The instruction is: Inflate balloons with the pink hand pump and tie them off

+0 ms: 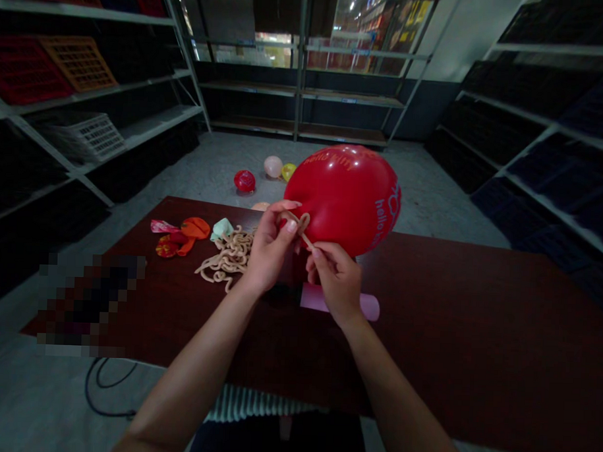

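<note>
this looks like a storeroom or small warehouse: tall grey metal shelving racks (151,118) line the walls, red and orange plastic crates (77,61) and a white plastic basket (97,134) sit on the left shelves, and the floor (224,164) is bare grey concrete.

Above the dark surface (450,337), the left hand (271,248) and right hand (335,278) pinch a tan band (301,225) against the red balloon (346,198), a pink tube (368,306) lying just beneath.

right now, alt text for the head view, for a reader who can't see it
A left hand and right hand pinch a tan band against an inflated red balloon above a dark table. A pile of bands and flat balloons lie to the left.
</note>
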{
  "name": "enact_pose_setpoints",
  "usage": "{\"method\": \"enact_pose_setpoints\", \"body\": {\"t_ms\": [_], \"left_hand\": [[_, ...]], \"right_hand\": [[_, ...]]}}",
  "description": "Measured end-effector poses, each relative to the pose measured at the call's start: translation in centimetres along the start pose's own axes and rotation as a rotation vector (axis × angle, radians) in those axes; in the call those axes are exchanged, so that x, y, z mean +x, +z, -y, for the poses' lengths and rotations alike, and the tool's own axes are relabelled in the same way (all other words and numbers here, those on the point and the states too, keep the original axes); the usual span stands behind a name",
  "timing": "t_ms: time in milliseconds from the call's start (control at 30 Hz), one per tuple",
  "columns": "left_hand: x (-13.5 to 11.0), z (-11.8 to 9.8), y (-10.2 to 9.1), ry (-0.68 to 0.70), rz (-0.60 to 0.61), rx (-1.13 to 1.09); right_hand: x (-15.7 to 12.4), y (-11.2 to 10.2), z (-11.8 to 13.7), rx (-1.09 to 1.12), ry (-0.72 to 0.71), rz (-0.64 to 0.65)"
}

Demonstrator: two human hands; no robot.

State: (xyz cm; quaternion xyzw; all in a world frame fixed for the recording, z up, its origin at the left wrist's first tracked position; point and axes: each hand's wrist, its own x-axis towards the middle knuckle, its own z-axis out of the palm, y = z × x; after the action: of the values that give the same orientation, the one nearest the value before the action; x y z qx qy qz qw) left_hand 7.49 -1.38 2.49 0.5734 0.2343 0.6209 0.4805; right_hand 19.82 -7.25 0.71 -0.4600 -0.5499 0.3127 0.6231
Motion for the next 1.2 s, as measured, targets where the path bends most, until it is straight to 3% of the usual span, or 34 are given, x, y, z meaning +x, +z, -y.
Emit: {"method": "enact_pose_setpoints", "body": {"t_ms": [267,500,633,800,900,1033,1200], "left_hand": [[-0.4,-0.2,0.5,0.061,0.092,0.228],[-0.7,0.7,1.1,0.056,-0.058,0.31],[-0.8,1.2,1.4,-0.014,-0.124,0.274],[-0.6,0.8,1.3,-0.156,-0.102,0.286],[-0.5,0.4,1.3,-0.239,-0.05,0.134],[-0.3,-0.1,1.0,-0.381,0.021,-0.267],[0.0,-0.6,0.6,-0.431,-0.087,-0.515]], "right_hand": [[0.3,-0.3,0.2,0.112,0.027,-0.071],[0.0,-0.1,-0.3,-0.028,-0.03,-0.107],[-0.2,-0.1,-0.7,-0.149,-0.1,-0.111],[-0.2,-0.2,-1.1,-0.184,-0.095,-0.108],[0.1,-0.4,-1.1,-0.138,-0.071,-0.12],[0.4,-0.6,-1.2,-0.069,-0.005,-0.14],[0.4,-0.6,-1.3,-0.193,-0.06,-0.078]]}}
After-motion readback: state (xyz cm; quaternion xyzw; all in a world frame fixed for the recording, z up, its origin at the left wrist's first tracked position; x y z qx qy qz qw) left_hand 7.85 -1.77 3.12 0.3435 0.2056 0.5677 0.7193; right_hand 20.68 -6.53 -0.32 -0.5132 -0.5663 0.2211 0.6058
